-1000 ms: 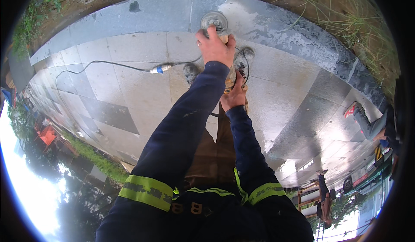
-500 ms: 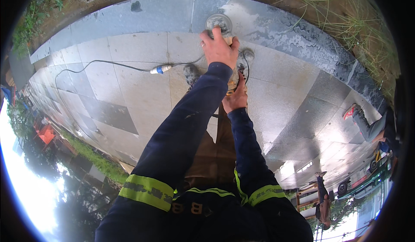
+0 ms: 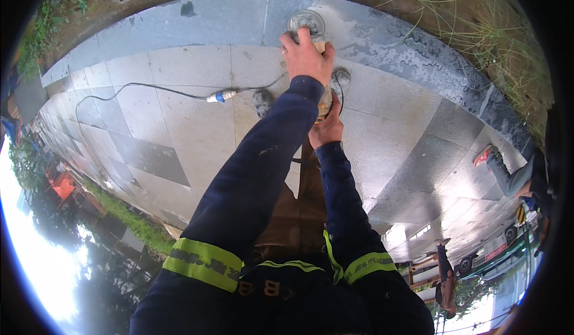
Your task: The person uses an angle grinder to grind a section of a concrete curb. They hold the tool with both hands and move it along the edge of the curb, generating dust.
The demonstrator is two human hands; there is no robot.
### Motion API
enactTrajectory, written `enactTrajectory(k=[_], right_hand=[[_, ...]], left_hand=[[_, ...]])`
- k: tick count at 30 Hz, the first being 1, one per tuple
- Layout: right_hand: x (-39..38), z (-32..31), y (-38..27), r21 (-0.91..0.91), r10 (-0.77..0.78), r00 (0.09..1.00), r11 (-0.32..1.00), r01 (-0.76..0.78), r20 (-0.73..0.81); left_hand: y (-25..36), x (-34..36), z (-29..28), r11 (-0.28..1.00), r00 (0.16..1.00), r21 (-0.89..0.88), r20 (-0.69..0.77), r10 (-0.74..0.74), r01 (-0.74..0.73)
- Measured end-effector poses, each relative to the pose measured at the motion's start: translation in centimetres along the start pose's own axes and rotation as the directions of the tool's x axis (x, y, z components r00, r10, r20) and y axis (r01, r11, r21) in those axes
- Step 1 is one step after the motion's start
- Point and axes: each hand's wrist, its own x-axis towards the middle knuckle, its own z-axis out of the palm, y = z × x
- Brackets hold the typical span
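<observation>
My left hand (image 3: 308, 57) is closed over the front body of an angle grinder (image 3: 307, 20), fingers near its round, dust-grey disc end. Behind it, my right hand (image 3: 327, 125) wraps the yellowish rear body, partly hidden by my left forearm. The disc end rests on or just above the blue-grey stone edging (image 3: 224, 18); contact cannot be made out. A dark power cord (image 3: 158, 87) runs left from the tool through a white-and-blue plug connector (image 3: 221, 96).
Pale and dark paving slabs (image 3: 191, 107) spread around me. My dusty shoes (image 3: 263, 103) stand either side of the grinder. Soil and grass (image 3: 472, 18) border the edging. At the right, a person in red shoes (image 3: 483, 155) crouches; another person (image 3: 445, 281) stands near a vehicle.
The grinder's disc end has shifted slightly forward and right along the edging, with both hands still on the tool. The connector has barely moved.
</observation>
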Motion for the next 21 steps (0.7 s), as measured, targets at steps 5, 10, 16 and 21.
enactTrajectory(k=[5, 10, 16, 21], right_hand=[[-0.1, -0.1, -0.1, -0.082, 0.015, 0.998, 0.997, -0.010, 0.057], [0.5, -0.4, -0.2, -0.003, 0.009, 1.000, 1.000, -0.009, 0.018], [0.1, -0.5, -0.7, -0.060, 0.047, 0.997, 0.997, -0.043, 0.068], [0.3, -1.2, -0.4, 0.036, 0.016, 1.000, 0.999, -0.016, -0.002]], left_hand=[[-0.1, 0.0, -0.4, 0.997, 0.997, 0.008, 0.017, -0.071, 0.071], [0.5, 0.2, 0.3, 1.000, 1.000, 0.009, 0.020, -0.003, 0.003], [0.2, 0.2, -0.5, 0.996, 0.996, 0.001, 0.024, -0.090, 0.090], [1.0, 0.0, 0.5, 1.000, 0.999, 0.003, 0.031, -0.028, 0.028]])
